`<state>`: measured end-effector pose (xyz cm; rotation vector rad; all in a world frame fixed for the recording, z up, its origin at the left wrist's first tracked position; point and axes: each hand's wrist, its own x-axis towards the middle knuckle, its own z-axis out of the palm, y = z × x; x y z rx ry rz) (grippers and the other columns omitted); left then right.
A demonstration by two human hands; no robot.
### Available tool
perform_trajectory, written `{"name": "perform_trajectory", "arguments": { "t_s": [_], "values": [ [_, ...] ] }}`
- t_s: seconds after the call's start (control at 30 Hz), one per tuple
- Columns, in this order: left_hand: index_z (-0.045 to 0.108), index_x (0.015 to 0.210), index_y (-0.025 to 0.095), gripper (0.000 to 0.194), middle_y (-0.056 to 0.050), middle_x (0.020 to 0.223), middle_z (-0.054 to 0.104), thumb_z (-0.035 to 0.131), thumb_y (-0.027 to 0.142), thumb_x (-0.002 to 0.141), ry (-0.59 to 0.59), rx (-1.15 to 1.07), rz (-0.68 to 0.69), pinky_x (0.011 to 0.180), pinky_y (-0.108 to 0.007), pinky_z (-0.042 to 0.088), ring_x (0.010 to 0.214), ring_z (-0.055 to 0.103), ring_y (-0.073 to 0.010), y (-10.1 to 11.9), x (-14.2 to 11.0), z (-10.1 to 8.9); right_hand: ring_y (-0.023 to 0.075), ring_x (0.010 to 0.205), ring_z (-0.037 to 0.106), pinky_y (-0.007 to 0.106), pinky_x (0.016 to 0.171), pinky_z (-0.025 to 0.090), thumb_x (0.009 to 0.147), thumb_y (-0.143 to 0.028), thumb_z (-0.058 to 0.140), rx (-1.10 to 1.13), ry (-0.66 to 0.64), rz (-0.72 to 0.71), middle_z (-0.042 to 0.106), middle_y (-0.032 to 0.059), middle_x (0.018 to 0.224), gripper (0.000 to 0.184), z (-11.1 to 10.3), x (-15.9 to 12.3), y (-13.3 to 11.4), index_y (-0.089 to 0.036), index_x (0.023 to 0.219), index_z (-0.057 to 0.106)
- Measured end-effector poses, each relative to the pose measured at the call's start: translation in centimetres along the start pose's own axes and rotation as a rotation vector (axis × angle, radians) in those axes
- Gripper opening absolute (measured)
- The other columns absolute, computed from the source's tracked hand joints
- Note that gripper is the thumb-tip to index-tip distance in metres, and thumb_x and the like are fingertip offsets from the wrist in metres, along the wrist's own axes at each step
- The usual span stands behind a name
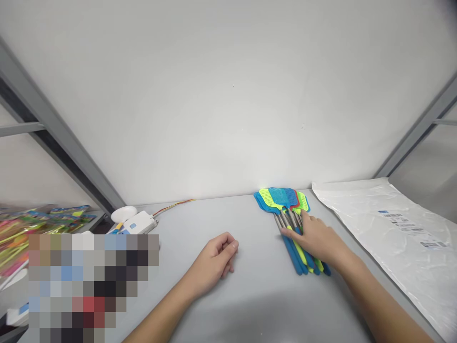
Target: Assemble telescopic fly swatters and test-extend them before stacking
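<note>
A bunch of fly swatters [283, 195] lies on the grey table near the wall, with blue, yellow-green and red mesh heads toward the back. Their thin metal shafts run into blue and yellow-green grips that point toward me. My right hand [316, 236] lies across the shafts and grips, thumb on the left side and fingers on the right, closed around the bunch; the palm hides part of it. To the left, my left hand [219, 257] rests over the table with its fingers curled together, and nothing shows in it.
On the right lies a large white plastic mailer bag [374, 214] with a printed label. At the left are a white device [141, 223] with wires, a white oval object [124, 214], blurred colourful packages [71, 214] and a pixelated patch. Grey frame posts [71, 128] flank the wall.
</note>
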<state>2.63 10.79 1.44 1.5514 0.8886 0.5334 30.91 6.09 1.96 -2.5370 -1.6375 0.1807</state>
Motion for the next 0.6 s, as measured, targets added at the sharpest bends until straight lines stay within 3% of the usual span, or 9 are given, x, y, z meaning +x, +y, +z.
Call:
{"name": "perform_trajectory", "arguments": {
  "t_s": [0.1, 0.23, 0.33, 0.43, 0.5, 0.6],
  "values": [
    [0.048, 0.079, 0.021, 0.031, 0.007, 0.056, 0.043, 0.042, 0.047, 0.095, 0.059, 0.152, 0.033, 0.061, -0.025, 0.04, 0.057, 0.047, -0.013, 0.2, -0.3, 0.2, 0.0378, 0.114, 0.052, 0.046, 0.084, 0.041, 0.084, -0.067, 0.04, -0.027, 0.013, -0.076, 0.06, 0.0225, 0.121, 0.086, 0.7, -0.1, -0.9, -0.007, 0.144, 0.029],
    [0.051, 0.077, 0.021, 0.031, 0.003, 0.065, 0.05, 0.04, 0.042, 0.096, 0.105, 0.419, 0.211, 0.059, -0.026, 0.034, 0.063, 0.046, -0.0151, 0.4, -0.9, 0.7, 0.0358, 0.116, 0.051, 0.047, 0.092, 0.039, 0.087, -0.054, 0.043, 0.002, -0.012, -0.279, 0.057, 0.0207, 0.128, 0.07, 0.9, -0.8, -1.7, -0.011, 0.141, 0.037],
    [0.055, 0.084, 0.021, 0.026, -0.002, 0.078, 0.058, 0.037, 0.035, 0.097, 0.107, 0.573, 0.358, 0.068, -0.029, 0.038, 0.073, 0.051, -0.0181, 0.6, -1.2, 1.0, 0.0349, 0.125, 0.045, 0.053, 0.102, 0.032, 0.087, -0.042, 0.044, 0.014, -0.025, -0.452, 0.05, 0.0201, 0.138, 0.067, 1.2, -1.8, -2.9, -0.01, 0.145, 0.033],
    [0.058, 0.104, 0.021, 0.02, -0.008, 0.103, 0.061, 0.045, 0.034, 0.094, 0.145, 0.757, 0.514, 0.088, -0.037, 0.039, 0.096, 0.053, -0.0231, 0.9, -1.4, 0.8, 0.034, 0.132, 0.038, 0.059, 0.109, 0.021, 0.084, -0.033, 0.045, 0.007, -0.052, -0.609, 0.043, 0.0188, 0.146, 0.069, 1.3, -3.0, -4.7, -0.012, 0.148, 0.029],
    [0.054, 0.121, 0.023, 0.037, -0.009, 0.119, 0.058, 0.056, 0.042, 0.089, 0.167, 0.917, 0.573, 0.103, -0.047, 0.029, 0.109, 0.049, -0.027, 1.1, -1.6, 0.5, 0.0323, 0.135, 0.035, 0.059, 0.111, 0.017, 0.082, -0.031, 0.046, 0.032, -0.103, -0.726, 0.04, 0.0161, 0.148, 0.07, 1.0, -3.6, -5.8, -0.016, 0.148, 0.029],
    [0.041, 0.138, 0.027, 0.078, -0.012, 0.136, 0.049, 0.067, 0.062, 0.074, 0.178, 1.133, 0.556, 0.111, -0.059, 0.009, 0.123, 0.041, -0.0333, 1.1, -1.7, -0.3, 0.0299, 0.135, 0.036, 0.058, 0.112, 0.019, 0.083, -0.034, 0.049, 0.098, -0.189, -0.848, 0.041, 0.0121, 0.148, 0.07, 0.6, -4.4, -7.4, -0.022, 0.148, 0.027]
  ]
}}
